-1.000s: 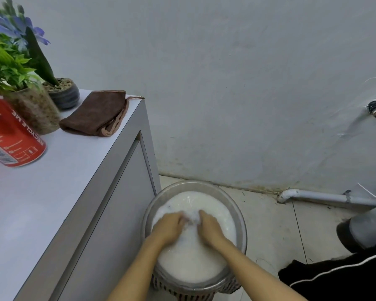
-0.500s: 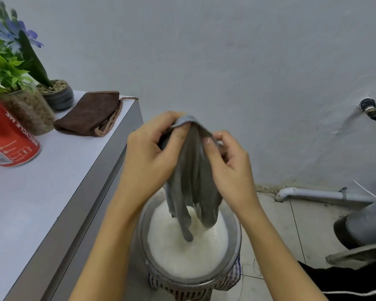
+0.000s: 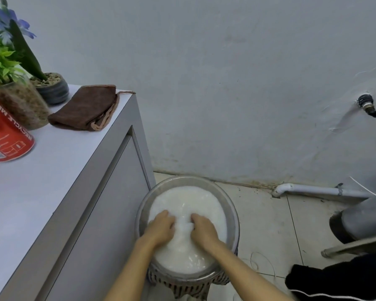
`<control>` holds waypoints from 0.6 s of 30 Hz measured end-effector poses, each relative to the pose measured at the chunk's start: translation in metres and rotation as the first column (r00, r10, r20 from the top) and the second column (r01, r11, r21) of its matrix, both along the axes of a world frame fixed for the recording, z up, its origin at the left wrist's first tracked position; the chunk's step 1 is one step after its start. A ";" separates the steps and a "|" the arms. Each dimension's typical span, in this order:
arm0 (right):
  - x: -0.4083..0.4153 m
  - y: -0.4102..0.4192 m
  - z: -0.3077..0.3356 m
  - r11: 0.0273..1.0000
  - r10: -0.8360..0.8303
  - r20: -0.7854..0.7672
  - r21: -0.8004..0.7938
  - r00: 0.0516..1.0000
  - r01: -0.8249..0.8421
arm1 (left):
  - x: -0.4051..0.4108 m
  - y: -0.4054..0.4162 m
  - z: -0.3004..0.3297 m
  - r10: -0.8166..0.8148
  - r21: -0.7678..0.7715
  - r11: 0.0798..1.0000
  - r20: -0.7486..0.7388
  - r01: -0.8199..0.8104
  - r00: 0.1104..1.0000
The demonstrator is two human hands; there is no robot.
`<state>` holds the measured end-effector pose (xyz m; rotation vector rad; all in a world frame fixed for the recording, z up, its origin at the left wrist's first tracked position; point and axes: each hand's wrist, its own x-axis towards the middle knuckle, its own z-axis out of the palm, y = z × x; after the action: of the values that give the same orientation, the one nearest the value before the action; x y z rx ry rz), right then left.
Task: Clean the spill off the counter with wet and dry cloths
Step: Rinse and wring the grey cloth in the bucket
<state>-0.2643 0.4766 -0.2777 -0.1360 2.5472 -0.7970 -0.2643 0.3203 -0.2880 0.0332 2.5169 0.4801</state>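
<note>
Both the left hand (image 3: 161, 228) and the right hand (image 3: 203, 229) are dipped in the cloudy water of the basin (image 3: 231, 203). Finger closure cannot be determined. No wet cloth is visible, presumably submerged between the fingertips. The brown cloth (image 3: 84, 108) lies on the counter (image 3: 30, 192), far up-left, nearer the left hand.

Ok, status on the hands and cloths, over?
Left hand and right hand down in the basin, fingers under suds. Brown cloth folded on the counter. Nothing blocking.

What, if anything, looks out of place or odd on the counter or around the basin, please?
The red can lies tipped on its side on the counter, printing upside down. No spill shows in view. The brown cloth sits folded near the corner.
</note>
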 end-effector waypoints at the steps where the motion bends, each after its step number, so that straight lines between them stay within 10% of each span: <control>1: -0.002 0.000 0.001 1.000 0.015 0.026 0.017 1.000 -0.016 | -0.001 -0.001 0.003 0.002 0.011 1.000 0.030 -0.002 1.000; 6: -0.022 -0.010 0.044 0.969 -0.134 -0.006 -0.213 0.991 0.130 | -0.004 -0.010 0.048 0.103 0.289 0.953 -0.030 -0.090 0.994; 12: -0.032 -0.018 0.165 0.783 -0.092 -0.030 -0.620 0.995 0.054 | 0.001 0.016 0.115 0.371 0.813 0.572 -0.143 -0.105 0.918; 18: -0.022 0.002 0.241 0.290 -0.227 0.109 -0.941 0.968 0.174 | -0.001 0.030 0.106 0.509 0.772 0.579 -0.091 -0.262 0.856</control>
<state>-0.2865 0.4785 -0.0366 -0.1949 1.7334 -2.3673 -0.2648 0.3507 -0.1824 -0.1637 2.4147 1.8062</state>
